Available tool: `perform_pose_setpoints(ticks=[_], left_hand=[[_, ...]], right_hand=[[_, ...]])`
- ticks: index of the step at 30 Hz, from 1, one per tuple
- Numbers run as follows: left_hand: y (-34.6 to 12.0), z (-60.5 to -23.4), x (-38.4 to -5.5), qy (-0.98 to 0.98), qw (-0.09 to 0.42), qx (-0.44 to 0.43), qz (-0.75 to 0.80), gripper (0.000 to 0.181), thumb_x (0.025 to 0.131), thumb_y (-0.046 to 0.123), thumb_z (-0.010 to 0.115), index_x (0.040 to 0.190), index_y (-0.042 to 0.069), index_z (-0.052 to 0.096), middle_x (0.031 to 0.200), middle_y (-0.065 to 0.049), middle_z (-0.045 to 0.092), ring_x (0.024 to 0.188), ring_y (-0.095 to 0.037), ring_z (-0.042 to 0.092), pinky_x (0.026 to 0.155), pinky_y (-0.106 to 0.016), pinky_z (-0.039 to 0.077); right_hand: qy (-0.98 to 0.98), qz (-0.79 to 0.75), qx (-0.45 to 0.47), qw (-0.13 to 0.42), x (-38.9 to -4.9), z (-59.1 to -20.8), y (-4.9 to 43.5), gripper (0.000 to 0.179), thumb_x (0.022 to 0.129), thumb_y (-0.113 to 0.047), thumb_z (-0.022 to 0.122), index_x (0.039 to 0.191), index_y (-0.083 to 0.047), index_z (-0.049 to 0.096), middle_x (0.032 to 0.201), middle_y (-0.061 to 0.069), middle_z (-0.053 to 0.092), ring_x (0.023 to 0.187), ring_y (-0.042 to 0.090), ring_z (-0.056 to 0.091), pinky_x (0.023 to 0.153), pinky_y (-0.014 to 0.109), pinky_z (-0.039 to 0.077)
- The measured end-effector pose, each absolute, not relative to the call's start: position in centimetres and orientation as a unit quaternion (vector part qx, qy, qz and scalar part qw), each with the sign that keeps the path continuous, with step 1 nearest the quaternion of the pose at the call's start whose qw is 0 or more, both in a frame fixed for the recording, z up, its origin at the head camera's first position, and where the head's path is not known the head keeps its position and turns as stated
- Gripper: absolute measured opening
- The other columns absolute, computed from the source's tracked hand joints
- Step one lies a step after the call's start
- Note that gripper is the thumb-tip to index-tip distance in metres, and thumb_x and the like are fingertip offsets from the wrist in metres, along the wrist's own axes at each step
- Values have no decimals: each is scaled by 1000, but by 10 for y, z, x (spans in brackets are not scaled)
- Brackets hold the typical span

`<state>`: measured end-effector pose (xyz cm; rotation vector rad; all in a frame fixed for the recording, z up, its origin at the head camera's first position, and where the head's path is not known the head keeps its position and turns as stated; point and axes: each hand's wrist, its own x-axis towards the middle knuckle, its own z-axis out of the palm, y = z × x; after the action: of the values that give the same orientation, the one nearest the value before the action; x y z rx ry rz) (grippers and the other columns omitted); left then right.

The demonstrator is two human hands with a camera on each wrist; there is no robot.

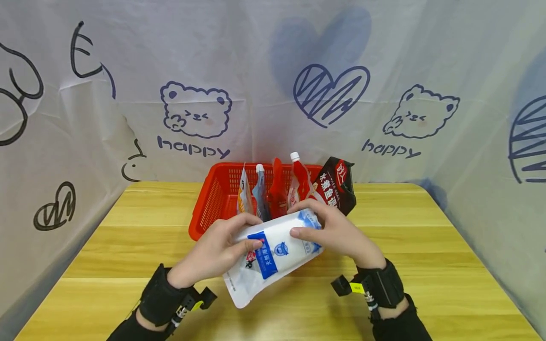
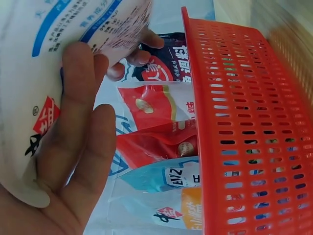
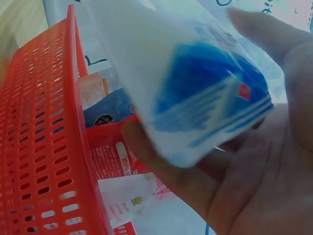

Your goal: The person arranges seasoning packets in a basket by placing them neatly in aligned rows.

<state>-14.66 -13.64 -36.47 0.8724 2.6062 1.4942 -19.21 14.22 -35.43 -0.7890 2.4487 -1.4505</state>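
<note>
A white and blue bag of salt (image 1: 281,265) is held tilted above the table, in front of the red basket (image 1: 197,222). My left hand (image 1: 217,248) grips its left part, thumb on the printed face and fingers behind. At the bag's right end, my right hand (image 1: 341,232) holds it with the thumb over the front and fingers round the far edge. The left wrist view shows the left fingers (image 2: 78,112) lying against the back of the bag. Blue stripes mark the bag's end (image 3: 210,93) in the right wrist view.
Inside the basket several packs stand upright: an orange-and-white pouch (image 1: 244,194), a blue pouch (image 1: 261,194), a red pouch (image 1: 277,187), a red pouch with white cap (image 1: 301,182) and a black packet (image 1: 337,184). A wooden table (image 1: 426,265) lies below; a drawn-on curtain (image 1: 264,57) hangs behind.
</note>
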Motion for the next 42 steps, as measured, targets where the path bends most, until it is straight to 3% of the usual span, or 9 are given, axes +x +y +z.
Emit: perform_pose_setpoints(ticks=[7,12,21,26,34,42], left_hand=[[-137,-366,-147,844,19,297,447,26,98,15,73,123,10,68,103,-7,76,82,-11,75,70,-25,60],[-136,-367,-147,843,9,287,455,27,97,13,74,123,9,68,105,-7,75,84,-12,74,72,-25,61],[-134,-368,-148,830,-80,249,493,38,87,8,84,121,12,70,115,-5,70,93,-21,69,76,-29,61],[-133,-366,-148,823,-107,190,525,56,84,10,88,133,8,59,121,-11,66,95,-25,69,74,-30,62],[-131,-367,-151,800,-66,107,586,77,90,15,83,149,9,35,128,-17,60,104,-31,68,79,-40,63],[-129,-368,-149,796,-72,115,590,64,91,9,81,144,6,45,122,-15,65,101,-30,72,79,-39,63]], right_hand=[[824,-436,-337,130,-193,-358,142,38,90,-33,84,123,-17,72,107,2,73,91,22,68,73,34,63],[825,-426,-359,95,-194,-358,141,33,90,-27,84,119,-15,75,103,0,75,86,17,69,70,34,63],[836,-426,-339,65,-195,-358,139,33,93,-30,81,120,-12,74,102,2,75,87,19,68,70,33,62],[832,-448,-321,55,-195,-359,140,33,95,-29,78,120,-8,74,101,5,75,83,19,68,67,33,62],[835,-488,-254,9,-196,-359,140,33,96,-24,77,122,-4,73,98,9,75,79,18,72,67,31,62],[828,-513,-225,29,-193,-358,140,36,97,-25,75,125,-3,71,99,13,75,77,20,75,68,33,63]])
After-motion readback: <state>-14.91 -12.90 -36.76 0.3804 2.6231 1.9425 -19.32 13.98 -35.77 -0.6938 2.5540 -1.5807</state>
